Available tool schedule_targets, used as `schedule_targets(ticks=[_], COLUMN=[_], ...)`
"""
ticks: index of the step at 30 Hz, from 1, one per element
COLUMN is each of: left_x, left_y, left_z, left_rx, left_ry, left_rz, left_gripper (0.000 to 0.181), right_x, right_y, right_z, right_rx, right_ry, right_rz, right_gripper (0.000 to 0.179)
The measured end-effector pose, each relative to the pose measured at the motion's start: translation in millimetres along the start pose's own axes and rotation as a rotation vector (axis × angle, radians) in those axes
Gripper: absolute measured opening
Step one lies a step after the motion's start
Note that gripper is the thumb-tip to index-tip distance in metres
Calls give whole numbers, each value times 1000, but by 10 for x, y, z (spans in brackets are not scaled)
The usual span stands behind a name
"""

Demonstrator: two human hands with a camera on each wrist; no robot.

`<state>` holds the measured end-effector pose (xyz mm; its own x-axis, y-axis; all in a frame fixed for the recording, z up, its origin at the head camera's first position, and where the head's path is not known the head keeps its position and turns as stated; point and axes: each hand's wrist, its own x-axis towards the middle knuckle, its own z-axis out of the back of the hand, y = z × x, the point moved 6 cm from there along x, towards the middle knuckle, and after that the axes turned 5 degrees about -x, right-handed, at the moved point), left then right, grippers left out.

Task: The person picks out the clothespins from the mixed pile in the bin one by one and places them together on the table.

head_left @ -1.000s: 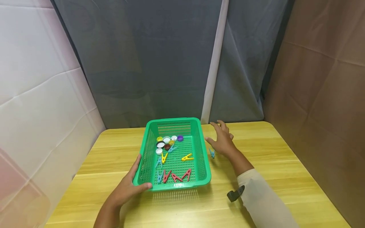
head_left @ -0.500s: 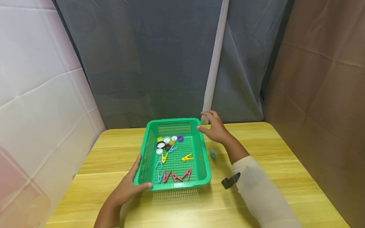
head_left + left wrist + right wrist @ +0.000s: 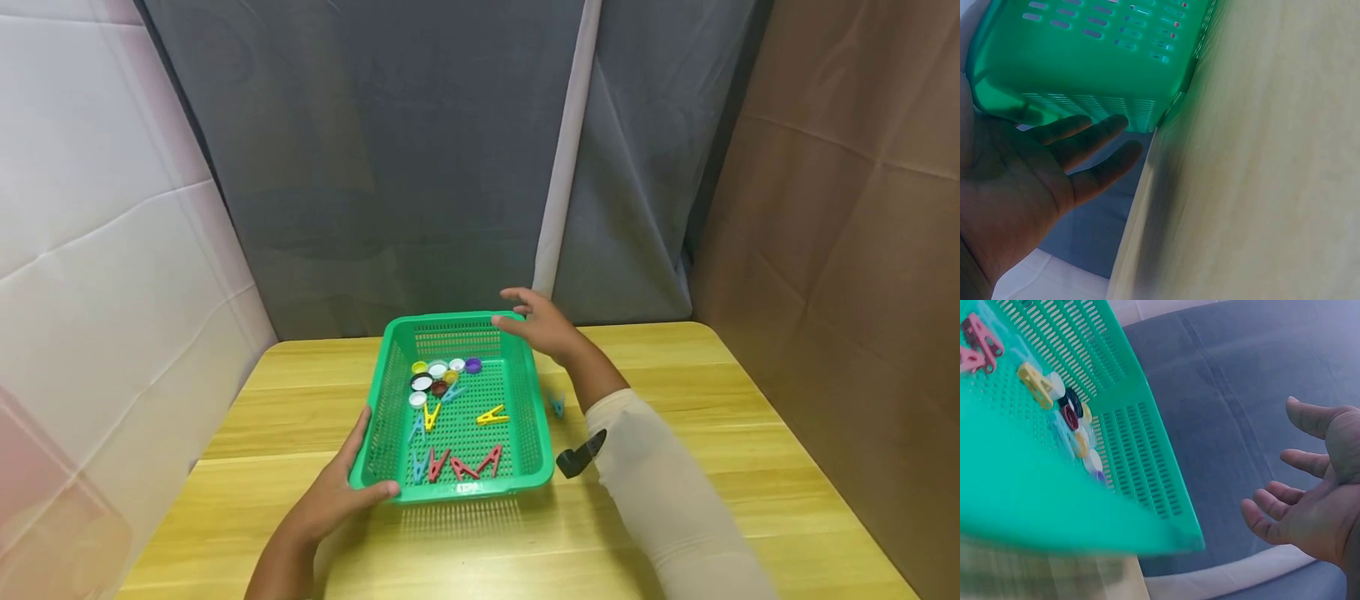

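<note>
A green plastic basket stands at the middle of the table, with a shadow under its near edge. My left hand holds its near left corner, thumb over the rim and fingers along the outer side wall. Over the far right corner hovers my right hand, fingers spread and holding nothing; the right wrist view shows its palm apart from the rim. Inside the basket lie red clothespins, yellow clothespins, blue clothespins and several bottle caps grouped at the far left.
One blue clothespin lies on the wooden table, right of the basket and beside my right forearm. A grey curtain hangs behind the table, with a white cloth on the left and a brown cloth on the right.
My right hand has moved left and a little away from me, from above the loose blue clothespin to over the basket's far right corner. My left hand and the basket have stayed put.
</note>
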<state>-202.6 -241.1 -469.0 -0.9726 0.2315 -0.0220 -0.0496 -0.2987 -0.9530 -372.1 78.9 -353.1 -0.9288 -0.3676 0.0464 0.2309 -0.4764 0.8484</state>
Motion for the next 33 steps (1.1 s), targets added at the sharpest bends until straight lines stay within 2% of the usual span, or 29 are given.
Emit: schedule_targets(ticks=[4, 7, 13, 20, 26, 33], left_x=[-21, -36, -43, -21, -12, -26], left_y=[3, 1, -7, -1, -26, -43], left_z=[-5, -3, 10, -31, -65, -57], left_rx=[0, 0, 7, -4, 9, 10], left_ry=[4, 7, -6, -8, -5, -5], left_rz=[25, 33, 16, 4, 6, 1], left_gripper=[129, 129, 129, 129, 129, 130], right_x=[63, 112, 246, 373, 394, 409], right_y=[89, 132, 181, 70, -80, -161], right_z=[-89, -186, -405, -559, -628, -711], right_rx=[30, 91, 197, 193, 169, 121], right_ry=[2, 17, 54, 74, 87, 172], right_rz=[1, -23, -60, -89, -115, -116], right_gripper=[67, 65, 58, 57, 58, 59])
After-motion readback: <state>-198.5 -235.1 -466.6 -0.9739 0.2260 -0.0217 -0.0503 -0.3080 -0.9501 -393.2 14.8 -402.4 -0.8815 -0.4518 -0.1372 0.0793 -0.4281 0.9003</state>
